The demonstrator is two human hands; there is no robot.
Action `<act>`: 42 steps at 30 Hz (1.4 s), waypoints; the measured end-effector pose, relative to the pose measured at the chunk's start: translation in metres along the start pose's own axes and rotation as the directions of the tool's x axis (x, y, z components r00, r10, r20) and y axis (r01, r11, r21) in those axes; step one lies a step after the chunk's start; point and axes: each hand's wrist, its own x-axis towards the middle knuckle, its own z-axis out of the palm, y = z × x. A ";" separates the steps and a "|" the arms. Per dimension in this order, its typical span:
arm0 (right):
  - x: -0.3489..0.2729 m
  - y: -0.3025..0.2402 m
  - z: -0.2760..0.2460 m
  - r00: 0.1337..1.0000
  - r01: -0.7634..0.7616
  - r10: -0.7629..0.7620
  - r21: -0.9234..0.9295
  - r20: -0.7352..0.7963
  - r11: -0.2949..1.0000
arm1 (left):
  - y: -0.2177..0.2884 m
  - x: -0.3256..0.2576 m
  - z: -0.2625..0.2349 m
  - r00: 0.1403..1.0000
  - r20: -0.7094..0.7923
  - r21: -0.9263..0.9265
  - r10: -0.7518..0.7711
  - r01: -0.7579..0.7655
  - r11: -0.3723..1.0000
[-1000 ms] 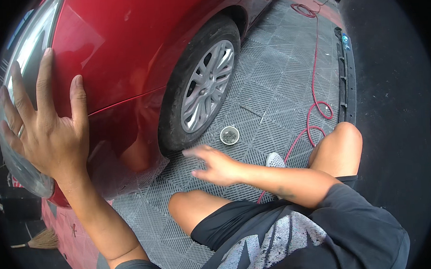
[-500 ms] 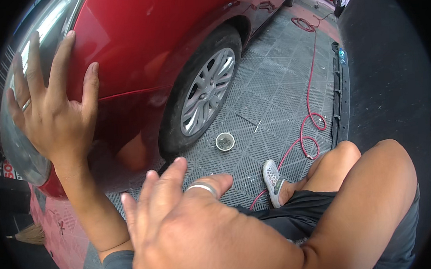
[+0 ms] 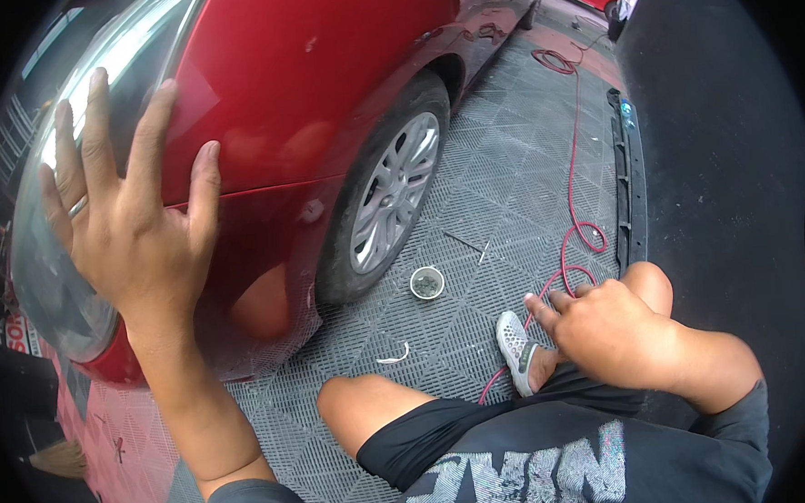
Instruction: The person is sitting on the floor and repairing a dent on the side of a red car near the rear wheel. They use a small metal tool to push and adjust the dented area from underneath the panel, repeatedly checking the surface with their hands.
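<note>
Spread wide, the fingers of my left hand [image 3: 147, 233] lie over the headlight [image 3: 62, 260] and the edge of the red car's fender [image 3: 276, 94]. Whether the palm touches them cannot be seen. A ring shows on one of its fingers. My right hand [image 3: 607, 336] is above my right knee, back upward, with its visible fingers stretched out apart and nothing seen in them. Below the fender is the front wheel [image 3: 398, 192] with its silver rim. On the floor near it lie a curled white strip [image 3: 394, 354] and a small round cup [image 3: 427, 283] with dark contents.
A thin rod [image 3: 464, 245] lies on the grey grated floor [image 3: 507, 169] beyond the cup. A red hose [image 3: 574, 188] loops along the right, beside a long black part [image 3: 629, 185] by the dark wall. At lower left is a broom [image 3: 60, 459].
My right hand has drawn back from the foreground to the right, over my knee. The white strip now shows on the floor. The left hand stays spread near the headlight.
</note>
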 end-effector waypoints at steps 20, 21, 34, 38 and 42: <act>-0.074 0.049 0.076 0.762 -0.208 0.505 0.584 -0.406 0.784 | 0.000 -0.002 0.019 0.975 -0.179 -0.151 0.133 -0.161 0.975; -0.064 0.055 0.073 0.818 -0.121 0.427 0.610 -0.385 0.783 | -0.001 0.002 0.015 0.973 -0.178 -0.147 0.143 -0.170 0.974; 0.104 0.238 0.081 0.816 0.387 -0.261 0.154 -0.515 0.909 | 0.072 -0.025 0.013 0.941 -0.129 -0.649 -0.312 0.158 0.744; 0.151 0.245 0.104 0.661 0.750 -0.694 0.208 -0.284 0.628 | 0.263 -0.040 0.059 0.945 0.315 -0.843 0.084 0.238 0.482; 0.191 0.304 0.120 0.601 0.781 -0.682 0.124 -0.417 0.612 | 0.430 -0.052 0.156 0.536 0.824 -0.554 0.184 0.830 0.065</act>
